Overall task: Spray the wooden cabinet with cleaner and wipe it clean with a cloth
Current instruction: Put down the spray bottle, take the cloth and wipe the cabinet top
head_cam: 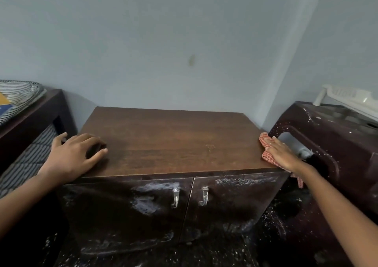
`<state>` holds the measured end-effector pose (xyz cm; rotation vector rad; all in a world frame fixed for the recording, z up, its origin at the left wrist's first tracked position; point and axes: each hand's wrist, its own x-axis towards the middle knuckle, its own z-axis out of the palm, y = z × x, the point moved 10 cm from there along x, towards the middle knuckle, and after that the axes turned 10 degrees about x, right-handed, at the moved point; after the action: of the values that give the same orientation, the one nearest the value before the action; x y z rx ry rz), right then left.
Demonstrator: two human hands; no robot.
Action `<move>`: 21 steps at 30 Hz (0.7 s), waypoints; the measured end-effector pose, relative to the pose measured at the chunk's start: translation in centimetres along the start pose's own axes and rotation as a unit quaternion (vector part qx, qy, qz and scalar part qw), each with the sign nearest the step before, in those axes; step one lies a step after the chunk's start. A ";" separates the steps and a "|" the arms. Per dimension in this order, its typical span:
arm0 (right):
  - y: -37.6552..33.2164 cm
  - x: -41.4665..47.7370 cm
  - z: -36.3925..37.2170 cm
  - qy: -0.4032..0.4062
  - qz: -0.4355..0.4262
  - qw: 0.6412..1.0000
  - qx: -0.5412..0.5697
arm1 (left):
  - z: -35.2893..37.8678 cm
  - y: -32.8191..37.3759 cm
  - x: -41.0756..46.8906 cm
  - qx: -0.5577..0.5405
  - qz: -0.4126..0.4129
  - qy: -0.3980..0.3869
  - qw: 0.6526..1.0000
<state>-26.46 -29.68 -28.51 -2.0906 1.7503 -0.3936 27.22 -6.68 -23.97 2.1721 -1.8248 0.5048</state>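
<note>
The wooden cabinet (169,141) stands in front of me against the wall, with a brown top and two dark doors smeared with white streaks. My left hand (75,156) rests on the top's front left corner, fingers spread, holding nothing. My right hand (283,154) lies flat on a red-and-white checked cloth (266,156) at the top's right edge. Part of the cloth hangs down past the corner below my wrist. No spray bottle is in view.
A dark plastic chair (335,144) speckled with white stands close on the right, with a white plastic item (347,98) on it. On the left a dark wooden bed frame (36,115) carries striped bedding (18,96). Two metal handles (176,197) sit on the cabinet doors.
</note>
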 end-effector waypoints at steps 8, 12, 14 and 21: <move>-3.4 6.0 0.4 0.010 -0.019 0.999 -0.025 | 0.2 0.3 0.2 0.018 0.009 0.010 1.000; -4.4 11.2 1.2 -0.002 -0.021 0.999 -0.049 | 0.4 0.3 0.3 0.024 0.014 0.008 1.000; -5.3 12.8 1.3 -0.005 -0.018 0.998 -0.055 | 0.5 0.2 0.3 0.023 0.012 0.008 1.000; -7.7 18.1 1.6 0.011 -0.015 0.998 -0.067 | 0.3 0.1 0.3 0.004 0.017 0.011 1.000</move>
<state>-15.74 -46.15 -26.92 -2.2144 1.8053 -0.3174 27.17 -7.07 -24.16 2.1356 -1.8533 0.5433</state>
